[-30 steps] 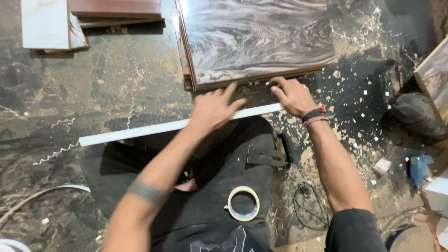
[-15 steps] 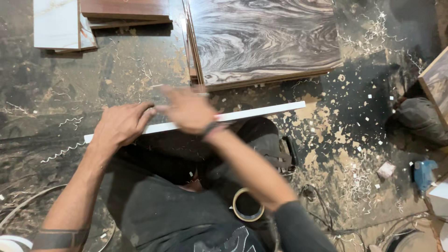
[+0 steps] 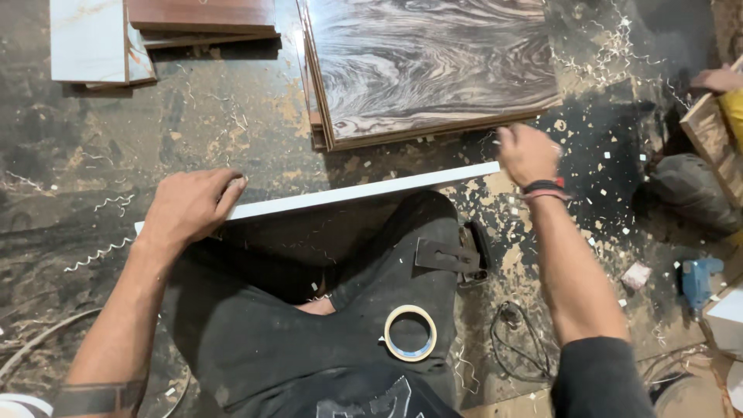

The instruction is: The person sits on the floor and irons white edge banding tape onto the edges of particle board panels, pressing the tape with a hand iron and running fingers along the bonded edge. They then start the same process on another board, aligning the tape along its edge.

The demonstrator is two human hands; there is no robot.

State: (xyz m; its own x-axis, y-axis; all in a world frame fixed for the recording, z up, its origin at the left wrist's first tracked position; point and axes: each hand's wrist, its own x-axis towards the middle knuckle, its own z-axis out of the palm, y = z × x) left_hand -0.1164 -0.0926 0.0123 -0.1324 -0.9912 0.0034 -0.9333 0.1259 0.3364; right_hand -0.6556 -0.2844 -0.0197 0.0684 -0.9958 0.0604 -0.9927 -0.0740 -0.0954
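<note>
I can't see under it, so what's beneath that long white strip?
The white strip lies across the person's dark trousers and the dusty floor. The left hand covers its left part, and the right hand is at its right end. Anything directly beneath stays hidden.

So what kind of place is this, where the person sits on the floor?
Most likely a carpentry or furniture workshop: stacked wood-grain laminate boards, shavings and sawdust over the dark floor, and a long white strip under the left hand.
</note>
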